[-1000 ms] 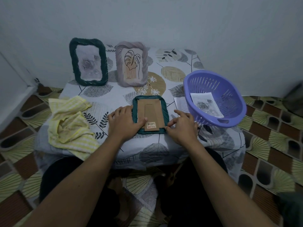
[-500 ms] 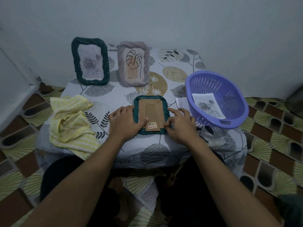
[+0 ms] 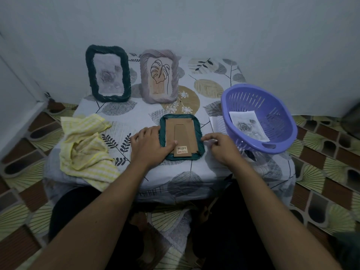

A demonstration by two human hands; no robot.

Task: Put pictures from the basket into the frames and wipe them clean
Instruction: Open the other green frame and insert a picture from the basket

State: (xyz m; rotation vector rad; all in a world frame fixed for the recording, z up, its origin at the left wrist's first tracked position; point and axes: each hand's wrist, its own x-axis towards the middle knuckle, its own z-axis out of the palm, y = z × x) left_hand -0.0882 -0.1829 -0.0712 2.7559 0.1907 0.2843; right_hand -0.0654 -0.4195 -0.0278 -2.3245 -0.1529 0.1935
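At the far left a crumpled yellow striped cloth (image 3: 85, 147) lies on the worktop (image 3: 194, 170), with one end hanging over the near edge. Behind it, near the wall, a green frame (image 3: 108, 75) stands upright with a pale rose picture in it. The left hand (image 3: 150, 147) lies flat, palm down and fingers fairly straight, over the left rim of the flat frame (image 3: 182, 137). Its thumb reaches onto the frame's brown cardboard back. A mauve frame (image 3: 159, 76) stands just right of the green one, apart from it, and holds a line drawing of a leaf. The flat frame is a teal one lying face down in the middle of the worktop. Its stand flap is folded flat and there is a barcode sticker at its near end. The right hand (image 3: 222, 149) is just beside this frame's right rim and well apart from the left hand. Its fingers are loosely bent and the index fingertip points at the rim, but I cannot tell whether it touches. It holds nothing. Beyond it a white sheet (image 3: 215, 123) lies flat, partly tucked under the basket (image 3: 253, 94). The basket is purple and slotted, and it sits tilted at the worktop's right edge. Inside it a rose picture (image 3: 248, 128) rests face up against the wall.
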